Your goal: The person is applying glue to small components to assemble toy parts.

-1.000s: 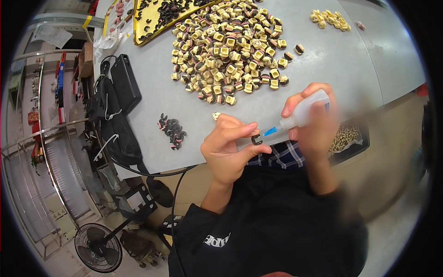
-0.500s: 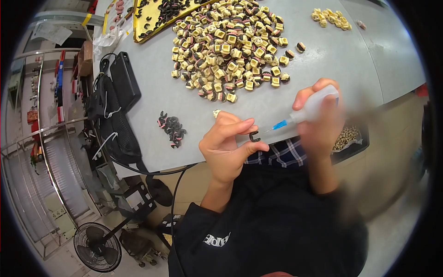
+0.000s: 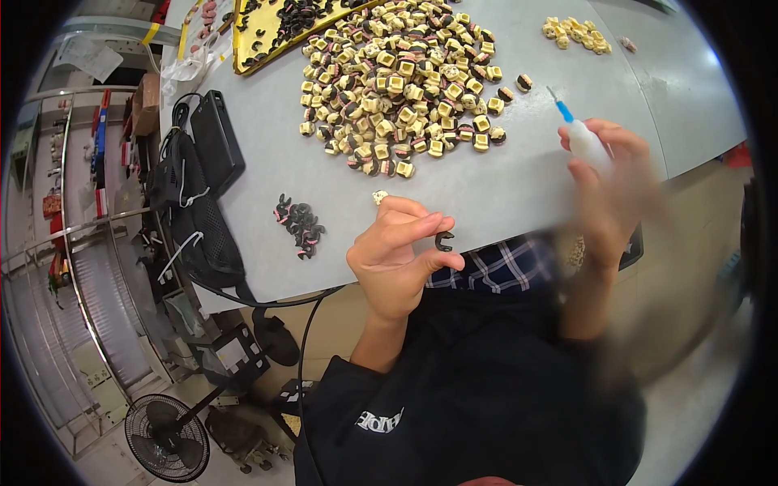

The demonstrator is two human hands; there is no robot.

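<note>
Between thumb and forefinger, my left hand pinches a small black C-shaped piece near the table's front edge. A small cream speckled piece shows beside the curled fingers of that hand. My right hand, partly blurred, is wrapped round a white squeeze bottle with a blue needle tip. The needle points up and away, apart from the black piece. Beyond both hands lies a big heap of cream, black and pink toy-like pieces.
A yellow tray of black pieces stands at the far left. Loose black curved pieces lie left of my left hand. A black mesh bag and a black box sit at the left edge. Cream pieces lie far right.
My right hand has moved right and away with the bottle, turning its needle from the black piece to point upward. My left hand has barely moved.
</note>
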